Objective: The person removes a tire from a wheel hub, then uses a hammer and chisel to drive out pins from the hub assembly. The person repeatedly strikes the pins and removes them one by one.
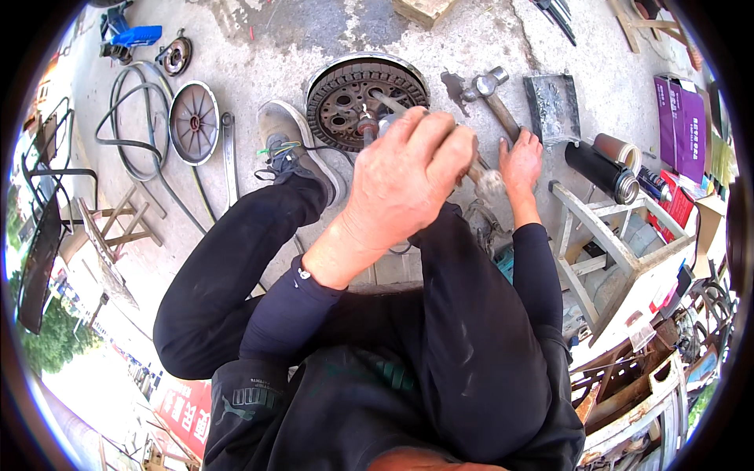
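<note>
A round metal hub motor (323, 118), with slotted teeth around its rim and a shaft standing up near its centre, lies on the concrete ahead of me. Over its near right side, my left hand (404, 177) is wrapped around a chisel-like tool. Its metal rod (388, 102) reaches into the hub, and a pale, frayed butt (490, 182) sticks out past my fingers. The rod's tip cannot be made out clearly. To the right, my right hand (521, 163) grips the lower end of the wooden handle of a hammer (488, 84), whose head is beside a dark floor stain.
A round metal cover (194, 123), a long wrench (228, 157) and coiled hose (118, 118) lie left. At right are a black metal tray (553, 108), a black flask (595, 169), a metal-framed stool (605, 235) and a purple box (680, 125). My shoe (294, 149) is beside the hub.
</note>
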`<action>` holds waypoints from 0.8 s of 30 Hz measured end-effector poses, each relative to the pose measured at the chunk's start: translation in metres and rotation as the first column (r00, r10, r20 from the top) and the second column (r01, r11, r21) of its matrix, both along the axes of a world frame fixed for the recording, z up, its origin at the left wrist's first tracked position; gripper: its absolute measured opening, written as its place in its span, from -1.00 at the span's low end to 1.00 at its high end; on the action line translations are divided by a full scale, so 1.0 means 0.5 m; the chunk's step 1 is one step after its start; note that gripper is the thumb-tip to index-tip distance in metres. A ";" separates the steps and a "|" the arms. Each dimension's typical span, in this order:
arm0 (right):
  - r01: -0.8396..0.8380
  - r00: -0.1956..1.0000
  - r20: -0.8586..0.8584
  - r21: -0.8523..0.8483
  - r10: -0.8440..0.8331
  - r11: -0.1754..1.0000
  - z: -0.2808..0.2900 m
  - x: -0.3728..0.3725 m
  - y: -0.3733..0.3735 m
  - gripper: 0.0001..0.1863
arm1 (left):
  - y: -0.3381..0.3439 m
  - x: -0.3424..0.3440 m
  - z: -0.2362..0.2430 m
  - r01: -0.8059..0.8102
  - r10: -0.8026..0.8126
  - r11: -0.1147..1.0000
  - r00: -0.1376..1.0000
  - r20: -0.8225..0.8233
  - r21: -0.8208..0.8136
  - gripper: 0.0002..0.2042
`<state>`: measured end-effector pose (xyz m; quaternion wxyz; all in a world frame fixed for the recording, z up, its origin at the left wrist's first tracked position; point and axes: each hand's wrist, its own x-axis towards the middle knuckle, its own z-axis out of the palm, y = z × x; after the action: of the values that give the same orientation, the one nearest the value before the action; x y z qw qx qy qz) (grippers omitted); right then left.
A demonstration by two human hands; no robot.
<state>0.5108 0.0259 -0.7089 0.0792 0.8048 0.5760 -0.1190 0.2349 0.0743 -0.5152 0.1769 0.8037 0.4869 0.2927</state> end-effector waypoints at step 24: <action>0.147 0.399 -0.917 0.040 -0.022 0.988 0.573 -0.131 0.009 -0.64 | -0.013 -0.004 -0.036 -0.269 0.257 0.961 0.954 0.152 0.064 -0.69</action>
<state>0.4451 0.0307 -0.4225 -0.3004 0.6404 0.4899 -0.5096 0.2331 0.0677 -0.5330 0.1366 0.7155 0.5630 0.3904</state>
